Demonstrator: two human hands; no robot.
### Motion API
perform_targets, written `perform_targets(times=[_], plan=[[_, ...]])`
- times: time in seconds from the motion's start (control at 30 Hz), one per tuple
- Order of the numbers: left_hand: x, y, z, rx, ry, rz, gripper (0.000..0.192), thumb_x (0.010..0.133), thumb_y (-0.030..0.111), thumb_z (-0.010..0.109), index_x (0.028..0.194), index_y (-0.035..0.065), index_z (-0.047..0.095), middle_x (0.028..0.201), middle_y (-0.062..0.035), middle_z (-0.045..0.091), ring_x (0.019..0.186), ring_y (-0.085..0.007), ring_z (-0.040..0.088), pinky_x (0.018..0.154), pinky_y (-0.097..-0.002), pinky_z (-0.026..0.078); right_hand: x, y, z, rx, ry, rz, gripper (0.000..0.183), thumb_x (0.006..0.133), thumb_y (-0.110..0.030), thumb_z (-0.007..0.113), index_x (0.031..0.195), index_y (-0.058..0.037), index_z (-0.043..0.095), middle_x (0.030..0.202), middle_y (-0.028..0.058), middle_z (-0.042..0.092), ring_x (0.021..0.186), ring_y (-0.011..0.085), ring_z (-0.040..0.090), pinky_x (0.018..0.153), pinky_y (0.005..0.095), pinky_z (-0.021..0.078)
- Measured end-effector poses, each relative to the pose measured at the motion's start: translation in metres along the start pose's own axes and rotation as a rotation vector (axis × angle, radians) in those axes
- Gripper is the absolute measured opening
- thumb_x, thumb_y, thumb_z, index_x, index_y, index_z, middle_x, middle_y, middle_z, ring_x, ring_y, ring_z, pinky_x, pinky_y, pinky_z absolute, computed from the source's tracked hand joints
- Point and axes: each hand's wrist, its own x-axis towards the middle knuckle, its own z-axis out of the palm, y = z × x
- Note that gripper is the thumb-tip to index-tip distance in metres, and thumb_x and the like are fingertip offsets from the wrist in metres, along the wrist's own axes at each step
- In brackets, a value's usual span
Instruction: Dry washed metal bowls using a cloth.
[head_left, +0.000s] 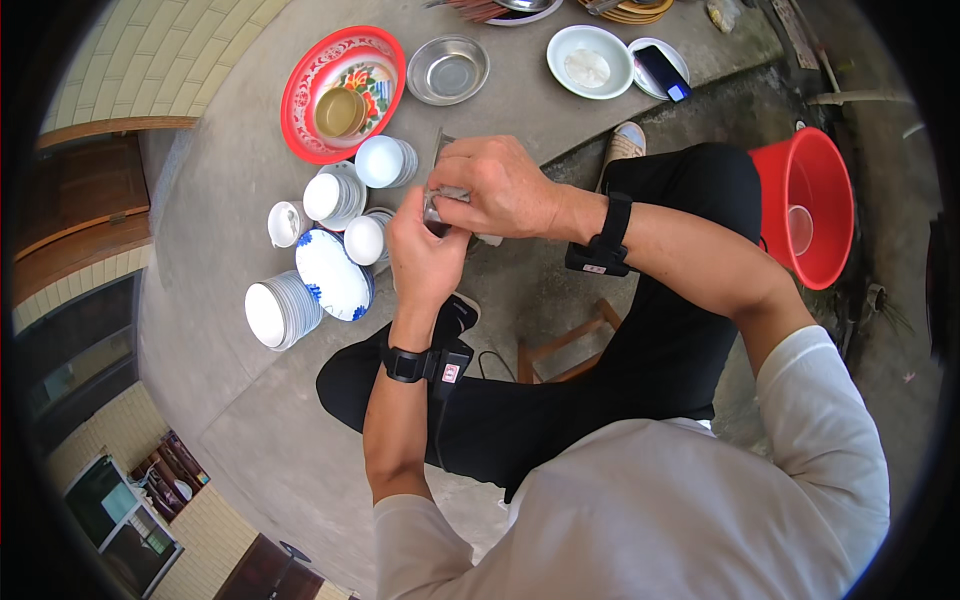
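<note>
My left hand (427, 259) and my right hand (499, 184) meet in front of me, both gripping a shiny metal utensil (444, 146). Fingers cover most of it, so its exact kind cannot be told. A scrap of greyish cloth (454, 193) shows between the right fingers, against the metal. Just beyond the left hand stand stacks of small white bowls (379, 162), (322, 196), (365, 240). Beside them are a stack of blue-patterned oval plates (334, 275), a taller stack of white bowls (266, 315) and a white cup (286, 223).
Farther off lie a red floral enamel basin (296, 112) holding yellowish bowls (337, 112), a metal bowl (448, 69), a white bowl (559, 60) and a phone (660, 71) on a plate (639, 79). A red bucket (832, 172) stands at right, a wooden stool (562, 345) by my legs.
</note>
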Motion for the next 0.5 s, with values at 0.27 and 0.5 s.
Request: perform_targets(times=[0.27,0.5], plan=[[0.000,0.008,-0.004,-0.110,0.028,-0.016,0.024,0.079,0.004,0.080,0.099,-0.0018,0.068,0.082,0.0016,0.066,0.075,-0.0058,0.059,0.068,-0.0246,0.049,0.011,0.016,-0.006,0.071,0.127,0.150,0.021,0.077,-0.015,0.074,0.091,0.0001,0.073,0.079,0.0160,0.069,0.070,0.0380,0.065,0.063,0.0423,0.0523],[-0.015,0.026,-0.008,-0.123,0.039,0.054,0.024,0.082,0.010,0.087,0.096,-0.0014,0.072,0.084,-0.0003,0.071,0.074,-0.0055,0.060,0.069,-0.0231,0.050,0.022,0.063,-0.027,0.022,0.165,0.442,0.027,0.078,-0.021,0.073,0.092,0.0016,0.075,0.068,0.0190,0.066,0.060,0.0217,0.063,0.059,0.0390,0.0505]])
